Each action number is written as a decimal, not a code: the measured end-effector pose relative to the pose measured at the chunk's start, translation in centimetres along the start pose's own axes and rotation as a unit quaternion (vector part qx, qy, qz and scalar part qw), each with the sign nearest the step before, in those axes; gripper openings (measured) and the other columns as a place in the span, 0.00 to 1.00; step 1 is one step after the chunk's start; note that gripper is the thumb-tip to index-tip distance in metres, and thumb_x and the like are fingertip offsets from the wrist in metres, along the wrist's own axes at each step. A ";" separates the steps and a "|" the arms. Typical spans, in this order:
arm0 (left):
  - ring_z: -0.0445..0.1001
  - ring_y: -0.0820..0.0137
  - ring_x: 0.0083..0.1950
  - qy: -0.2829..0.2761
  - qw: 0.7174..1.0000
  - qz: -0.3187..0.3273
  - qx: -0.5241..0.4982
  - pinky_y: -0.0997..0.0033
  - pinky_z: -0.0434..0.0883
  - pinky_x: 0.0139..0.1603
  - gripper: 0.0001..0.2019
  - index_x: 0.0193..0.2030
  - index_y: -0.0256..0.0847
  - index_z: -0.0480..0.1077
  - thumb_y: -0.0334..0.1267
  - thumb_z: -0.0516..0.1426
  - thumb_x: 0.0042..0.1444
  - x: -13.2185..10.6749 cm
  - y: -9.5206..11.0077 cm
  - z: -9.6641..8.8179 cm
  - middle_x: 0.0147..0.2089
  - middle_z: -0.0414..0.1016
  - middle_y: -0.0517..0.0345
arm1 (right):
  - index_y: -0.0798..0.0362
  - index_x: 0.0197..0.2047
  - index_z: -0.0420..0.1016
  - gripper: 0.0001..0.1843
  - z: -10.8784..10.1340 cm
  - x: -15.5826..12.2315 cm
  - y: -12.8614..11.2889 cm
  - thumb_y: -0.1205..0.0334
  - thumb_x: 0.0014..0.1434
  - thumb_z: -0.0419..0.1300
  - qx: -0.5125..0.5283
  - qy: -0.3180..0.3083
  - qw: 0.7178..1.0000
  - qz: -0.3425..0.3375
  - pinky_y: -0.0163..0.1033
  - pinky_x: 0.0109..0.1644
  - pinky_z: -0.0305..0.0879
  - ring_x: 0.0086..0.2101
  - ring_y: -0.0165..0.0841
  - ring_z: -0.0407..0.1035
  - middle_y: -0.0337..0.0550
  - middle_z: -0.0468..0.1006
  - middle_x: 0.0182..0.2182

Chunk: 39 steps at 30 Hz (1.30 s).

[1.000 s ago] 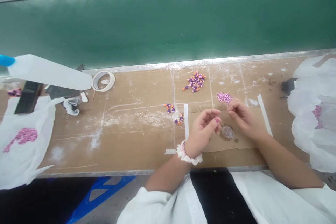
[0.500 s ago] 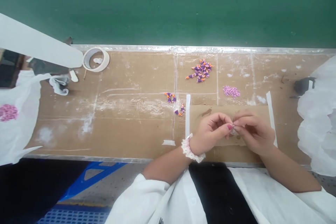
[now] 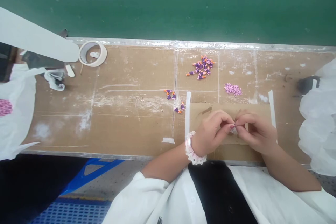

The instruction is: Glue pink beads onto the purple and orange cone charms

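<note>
My left hand and my right hand meet fingertip to fingertip over a taped cardboard patch near the bench's front edge. Both pinch a tiny piece between them; it is too small to name. A small clear round item shows just under the fingertips. A heap of purple-and-orange charms lies farther back, with a few stray ones to the left. Beyond my right hand sits a little pile of pink beads. A frilly white band circles my left wrist.
A roll of white tape lies at the back left beside a white flat object. White plastic bags sit at the left edge and right edge. A green belt runs behind the brown bench.
My hands came together from apart over the clear round item and now pinch at one point. The view shifted, so the bench sits higher in the picture.
</note>
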<state>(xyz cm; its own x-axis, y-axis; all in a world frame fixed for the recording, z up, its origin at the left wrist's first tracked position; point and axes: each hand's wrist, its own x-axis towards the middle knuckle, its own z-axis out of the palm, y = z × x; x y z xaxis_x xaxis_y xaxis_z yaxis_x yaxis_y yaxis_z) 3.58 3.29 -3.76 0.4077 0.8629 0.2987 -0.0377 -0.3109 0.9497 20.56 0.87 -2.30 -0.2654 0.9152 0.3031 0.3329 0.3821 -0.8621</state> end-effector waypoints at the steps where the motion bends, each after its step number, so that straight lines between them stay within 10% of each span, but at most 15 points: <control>1: 0.70 0.75 0.33 -0.003 1.000 0.010 0.009 0.74 0.69 0.36 0.04 0.34 0.39 0.65 0.33 0.53 0.61 0.0 -0.1 0.0 0.31 0.71 0.59 | 0.50 0.35 0.66 0.10 -0.1 0.2 -0.1 0.75 0.57 0.56 -0.006 -0.008 1.000 0.005 0.34 0.25 0.61 0.24 0.28 0.64 0.37 0.68 0.24; 21: 0.74 0.72 0.38 -0.048 0.981 0.119 0.144 0.72 0.72 0.42 0.10 0.38 0.39 0.69 0.43 0.52 0.62 0.6 -0.5 -1.1 0.35 0.76 0.54 | 0.51 0.35 0.66 0.11 -1.5 0.1 -0.3 0.78 0.56 0.54 0.058 -0.040 0.997 0.003 0.35 0.25 0.58 0.24 0.28 0.60 0.37 0.65 0.24; 24: 0.74 0.68 0.41 -0.055 0.942 0.001 0.331 0.68 0.71 0.43 0.14 0.40 0.39 0.69 0.48 0.52 0.61 1.3 0.0 -3.9 0.37 0.76 0.51 | 0.51 0.35 0.65 0.11 -2.4 0.2 -0.6 0.77 0.56 0.54 0.037 -0.036 0.999 0.001 0.35 0.25 0.56 0.23 0.28 0.59 0.36 0.63 0.23; 27: 0.72 0.63 0.44 -0.053 0.811 -0.275 0.514 0.64 0.68 0.42 0.10 0.40 0.39 0.68 0.43 0.52 0.62 1.8 0.5 -7.0 0.41 0.74 0.50 | 0.51 0.34 0.63 0.08 -3.3 0.4 -0.8 0.75 0.59 0.54 -0.090 -0.099 0.991 0.003 0.34 0.26 0.56 0.24 0.28 0.59 0.37 0.63 0.24; 29: 0.72 0.61 0.41 -0.052 0.772 -0.347 0.530 0.63 0.68 0.38 0.09 0.37 0.38 0.67 0.41 0.53 0.61 2.0 0.6 -8.4 0.38 0.74 0.50 | 0.52 0.33 0.62 0.06 -3.6 0.5 -0.8 0.72 0.61 0.54 -0.202 -0.148 0.968 -0.015 0.34 0.27 0.55 0.25 0.28 0.59 0.38 0.63 0.25; 39: 0.72 0.57 0.47 -0.124 0.722 -0.377 0.566 0.63 0.67 0.41 0.08 0.41 0.38 0.69 0.38 0.50 0.62 1.5 0.2 -7.4 0.40 0.74 0.47 | 0.51 0.28 0.53 0.14 -3.4 0.2 -0.9 0.64 0.67 0.47 -0.345 -0.241 0.906 -0.036 0.33 0.24 0.51 0.22 0.27 0.56 0.35 0.61 0.22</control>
<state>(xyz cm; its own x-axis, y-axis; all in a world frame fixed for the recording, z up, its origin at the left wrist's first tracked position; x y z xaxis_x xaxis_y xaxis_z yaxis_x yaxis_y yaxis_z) -2.60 7.48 -2.40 0.0785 0.9030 -0.4224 0.9937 -0.0371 0.1054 23.31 1.09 -0.07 -0.6182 0.7860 -0.0067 0.7415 0.5804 -0.3365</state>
